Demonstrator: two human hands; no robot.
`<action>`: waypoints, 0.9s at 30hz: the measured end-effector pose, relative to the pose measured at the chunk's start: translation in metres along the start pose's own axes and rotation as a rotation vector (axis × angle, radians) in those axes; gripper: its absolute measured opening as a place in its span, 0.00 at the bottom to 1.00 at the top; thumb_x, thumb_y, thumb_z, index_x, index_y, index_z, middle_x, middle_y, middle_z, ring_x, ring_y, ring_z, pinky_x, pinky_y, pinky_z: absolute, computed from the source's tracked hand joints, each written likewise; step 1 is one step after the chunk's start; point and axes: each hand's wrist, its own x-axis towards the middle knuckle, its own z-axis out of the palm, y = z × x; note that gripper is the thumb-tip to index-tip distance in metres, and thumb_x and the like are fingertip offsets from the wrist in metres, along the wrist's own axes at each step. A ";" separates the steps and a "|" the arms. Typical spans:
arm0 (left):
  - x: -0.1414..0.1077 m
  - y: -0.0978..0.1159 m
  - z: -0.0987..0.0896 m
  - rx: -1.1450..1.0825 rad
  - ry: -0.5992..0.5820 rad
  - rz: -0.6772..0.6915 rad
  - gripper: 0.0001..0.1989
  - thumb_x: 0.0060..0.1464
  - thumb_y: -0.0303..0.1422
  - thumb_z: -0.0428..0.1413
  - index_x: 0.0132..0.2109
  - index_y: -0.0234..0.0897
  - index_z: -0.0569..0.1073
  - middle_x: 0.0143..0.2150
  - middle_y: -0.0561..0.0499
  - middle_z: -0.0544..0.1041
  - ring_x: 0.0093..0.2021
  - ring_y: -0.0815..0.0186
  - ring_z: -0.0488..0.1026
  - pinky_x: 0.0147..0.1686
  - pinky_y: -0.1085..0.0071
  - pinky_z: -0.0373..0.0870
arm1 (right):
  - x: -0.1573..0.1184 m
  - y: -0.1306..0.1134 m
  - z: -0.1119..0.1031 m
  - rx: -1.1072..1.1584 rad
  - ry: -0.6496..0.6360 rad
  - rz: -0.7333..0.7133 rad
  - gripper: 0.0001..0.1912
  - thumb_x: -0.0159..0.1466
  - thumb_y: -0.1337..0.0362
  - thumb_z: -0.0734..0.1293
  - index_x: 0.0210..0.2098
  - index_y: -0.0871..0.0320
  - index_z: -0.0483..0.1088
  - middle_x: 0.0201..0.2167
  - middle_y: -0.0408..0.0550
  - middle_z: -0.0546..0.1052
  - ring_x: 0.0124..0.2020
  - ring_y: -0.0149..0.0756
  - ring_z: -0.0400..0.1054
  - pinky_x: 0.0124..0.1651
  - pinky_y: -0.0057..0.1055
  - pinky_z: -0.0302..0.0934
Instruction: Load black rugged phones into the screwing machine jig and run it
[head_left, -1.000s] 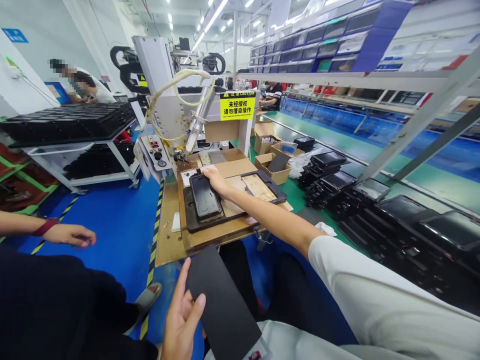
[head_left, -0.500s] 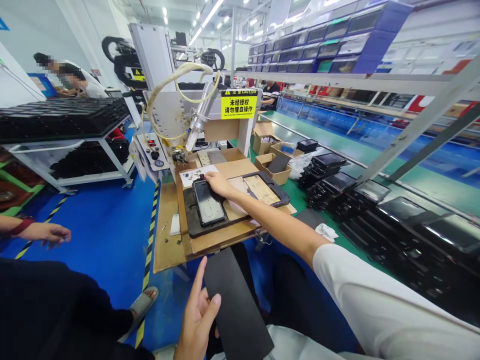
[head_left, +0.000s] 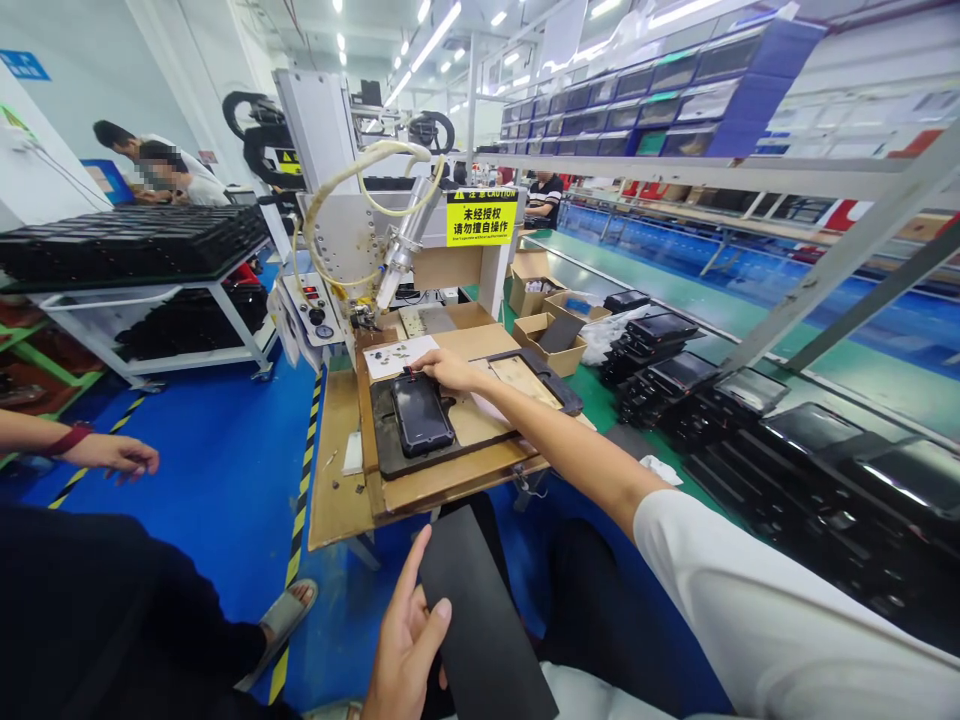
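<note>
My left hand (head_left: 412, 635) holds a flat dark grey sheet (head_left: 484, 620) at the lower middle, thumb on its face and index finger along its edge. My right hand (head_left: 442, 370) reaches to the top end of a black framed phone-like device (head_left: 421, 412), its fingertips pinched at that end; what they grip is too small to make out. The device lies with its glossy face up on a dark tray (head_left: 388, 455). A white paper (head_left: 375, 368) with small dark parts lies just behind it.
A dispensing machine (head_left: 401, 255) stands behind the tray. Stacked black devices (head_left: 765, 450) lie on the right. Another person's hand (head_left: 124, 455) hangs at the left. Cardboard boxes (head_left: 574, 355) sit right of the bench.
The view has shifted slightly. The bright reflection on the device's face has gone, and the face now looks dark. Both hands keep nearly the same pose.
</note>
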 end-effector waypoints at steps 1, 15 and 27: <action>0.000 0.000 0.000 0.002 0.015 0.002 0.50 0.55 0.50 0.63 0.76 0.52 0.47 0.44 0.44 0.83 0.27 0.60 0.76 0.30 0.64 0.76 | -0.002 0.001 -0.002 -0.095 -0.006 -0.022 0.15 0.59 0.74 0.64 0.39 0.62 0.81 0.40 0.49 0.83 0.44 0.41 0.70 0.56 0.35 0.57; 0.009 -0.010 0.005 -0.042 0.023 0.003 0.50 0.53 0.48 0.65 0.76 0.52 0.48 0.58 0.36 0.79 0.17 0.72 0.67 0.15 0.73 0.65 | -0.070 -0.036 0.006 -0.703 -0.050 -0.384 0.22 0.65 0.71 0.60 0.50 0.52 0.81 0.66 0.48 0.67 0.67 0.48 0.52 0.66 0.54 0.49; 0.013 -0.001 0.003 -0.164 0.110 -0.022 0.60 0.50 0.39 0.69 0.77 0.51 0.37 0.52 0.42 0.83 0.50 0.52 0.81 0.55 0.52 0.74 | -0.181 -0.032 -0.003 -0.602 0.197 -0.277 0.25 0.65 0.67 0.62 0.62 0.61 0.69 0.61 0.56 0.73 0.67 0.46 0.59 0.72 0.51 0.45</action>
